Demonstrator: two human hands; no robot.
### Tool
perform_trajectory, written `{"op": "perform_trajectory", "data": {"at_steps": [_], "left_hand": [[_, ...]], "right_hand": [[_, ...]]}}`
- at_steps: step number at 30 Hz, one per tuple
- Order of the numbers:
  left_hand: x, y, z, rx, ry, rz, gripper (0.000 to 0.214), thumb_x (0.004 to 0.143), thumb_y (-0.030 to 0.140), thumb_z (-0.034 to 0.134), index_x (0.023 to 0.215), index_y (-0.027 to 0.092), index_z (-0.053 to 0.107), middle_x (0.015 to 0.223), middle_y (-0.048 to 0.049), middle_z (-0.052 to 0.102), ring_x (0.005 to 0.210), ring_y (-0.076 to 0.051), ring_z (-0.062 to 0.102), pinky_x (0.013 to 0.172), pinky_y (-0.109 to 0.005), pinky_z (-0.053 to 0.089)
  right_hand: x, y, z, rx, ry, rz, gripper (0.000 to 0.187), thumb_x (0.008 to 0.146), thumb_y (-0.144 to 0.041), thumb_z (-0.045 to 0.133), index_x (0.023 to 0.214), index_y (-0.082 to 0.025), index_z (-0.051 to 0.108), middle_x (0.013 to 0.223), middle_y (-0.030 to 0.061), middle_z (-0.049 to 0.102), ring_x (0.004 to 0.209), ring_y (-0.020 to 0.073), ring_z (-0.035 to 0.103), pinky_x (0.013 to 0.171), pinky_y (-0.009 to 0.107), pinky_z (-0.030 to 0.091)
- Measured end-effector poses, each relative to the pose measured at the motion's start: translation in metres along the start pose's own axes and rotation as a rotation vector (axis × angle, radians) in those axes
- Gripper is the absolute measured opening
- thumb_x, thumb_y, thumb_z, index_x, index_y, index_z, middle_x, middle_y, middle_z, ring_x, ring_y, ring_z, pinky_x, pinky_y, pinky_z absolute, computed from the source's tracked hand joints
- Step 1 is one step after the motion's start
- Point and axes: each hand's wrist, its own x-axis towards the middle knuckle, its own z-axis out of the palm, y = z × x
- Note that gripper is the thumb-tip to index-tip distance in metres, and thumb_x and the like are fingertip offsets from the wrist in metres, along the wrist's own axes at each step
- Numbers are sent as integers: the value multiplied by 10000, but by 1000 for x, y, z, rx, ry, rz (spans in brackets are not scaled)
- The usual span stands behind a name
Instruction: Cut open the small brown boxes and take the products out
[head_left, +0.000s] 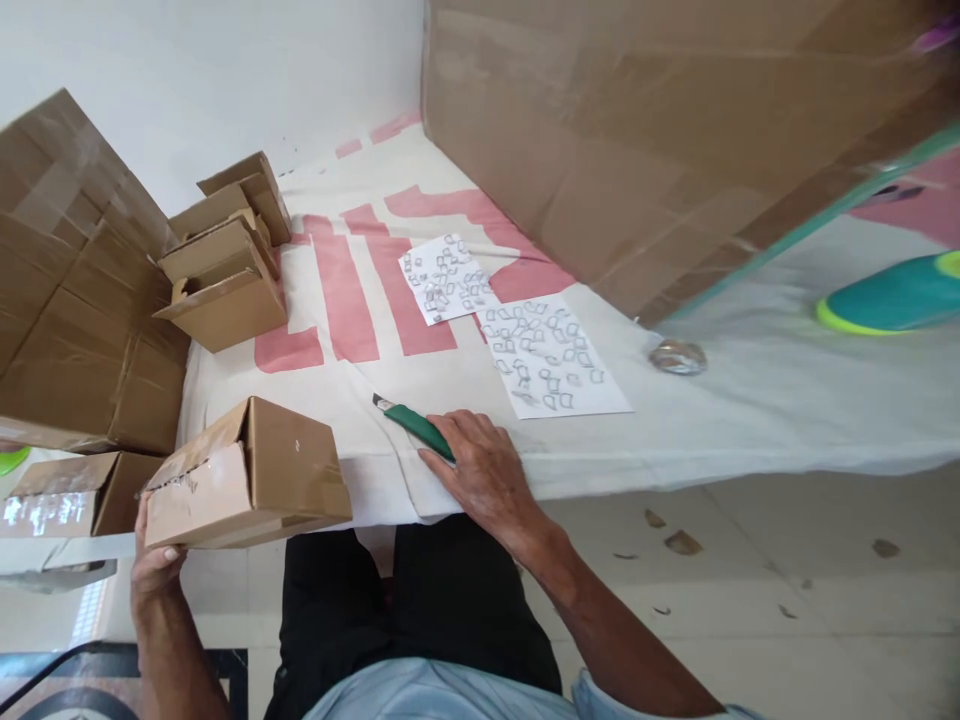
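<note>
At the table's near edge, a small brown cardboard box [296, 460] rests tilted in my left hand [156, 560]. My left fingers go behind its left end, and the thumb presses on the near lower corner. Torn tape and a ragged seam show on the box's left side. My right hand [491, 475] is closed on the rear of a green utility knife [414, 428], which lies against the white cloth with its blade tip pointing up and left. Part of the knife handle is hidden under my fingers.
Two sheets of paper [555, 360] with drawn shapes lie mid-table. Behind them stands a big carton [600, 150]. A tape roll [677, 357] and a teal bottle [885, 295] are at the right. Open small boxes [229, 300] and another carton [82, 300] stand left. Scraps [682, 542] litter the floor.
</note>
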Motion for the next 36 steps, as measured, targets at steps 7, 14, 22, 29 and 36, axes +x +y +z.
{"op": "perform_trajectory", "data": {"at_steps": [7, 14, 22, 29, 36], "left_hand": [[-6, 28, 38, 150, -192, 59, 896, 375, 547, 1067, 1164, 265, 751, 1312, -104, 701, 1298, -408, 640, 1115, -512, 558], [-11, 39, 70, 166, -347, 188, 810, 563, 590, 1018, 1256, 267, 751, 1515, -145, 603, 1518, -452, 483, 1262, -586, 413], [-25, 31, 79, 18, -346, 139, 594, 740, 590, 914, 1212, 258, 771, 1548, -140, 570, 1445, -422, 554, 1131, -497, 537], [-36, 24, 83, 37, -363, 127, 594, 759, 515, 919, 1263, 269, 725, 1625, -142, 489, 1512, -403, 496, 1135, -453, 534], [-45, 30, 89, 88, -358, 139, 642, 770, 512, 892, 1323, 266, 678, 1628, -146, 472, 1486, -389, 509, 1121, -460, 529]], "right_hand": [[13, -23, -25, 460, 89, 9, 248, 1077, -394, 555, 1118, -236, 742, 1077, 113, 732, 998, 276, 690, 876, 423, 576], [27, -60, -60, 696, -80, -102, 329, 1081, -497, 570, 1219, -247, 734, 1184, 105, 731, 981, 238, 720, 868, 385, 623], [13, 13, -14, -62, -71, -151, 319, 1051, -491, 543, 1091, -221, 708, 949, 106, 667, 876, 291, 627, 761, 410, 515], [10, 15, -10, -47, 19, -65, 298, 1031, -398, 473, 1096, -211, 695, 960, 122, 670, 883, 303, 637, 720, 404, 492], [54, -77, -86, 490, -102, -79, 378, 1011, -520, 585, 1114, -220, 791, 886, 50, 763, 804, 248, 698, 713, 355, 563]]}}
